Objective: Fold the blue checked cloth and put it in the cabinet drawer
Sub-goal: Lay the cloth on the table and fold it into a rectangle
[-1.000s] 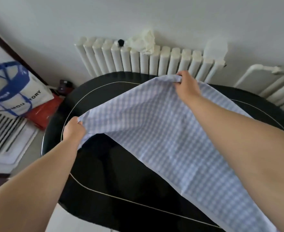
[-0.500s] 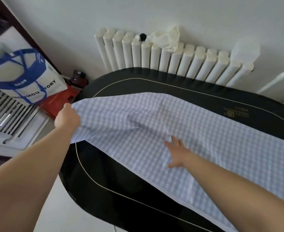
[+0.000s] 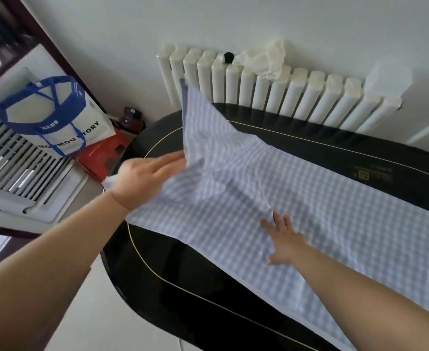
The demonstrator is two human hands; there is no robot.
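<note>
A: Start at the left. What's over there?

B: A white bag with blue straps (image 3: 49, 120) leaning by the wall, a red item (image 3: 102, 155) beside it on the floor. Then the left hand (image 3: 142, 181), at the left end of the black table (image 3: 183, 287)

A: Is it gripping anything?

B: It holds the left end of the blue checked cloth (image 3: 297, 198) lifted off the table; one corner stands up in front of the white radiator (image 3: 284, 95). The fingers look fairly straight along the fabric, and whether the thumb pinches underneath I cannot tell

A: And further right?

B: The right hand (image 3: 284, 239) lies flat on the cloth with fingers spread, released, pinning it near the middle. The rest of the cloth lies along the table, running off to the right

A: So which step is this?

B: I'd judge a first fold, lifted end going over. The next move calls for carrying that end rightward across the pinned part and matching the edges. No drawer in view yet
</note>
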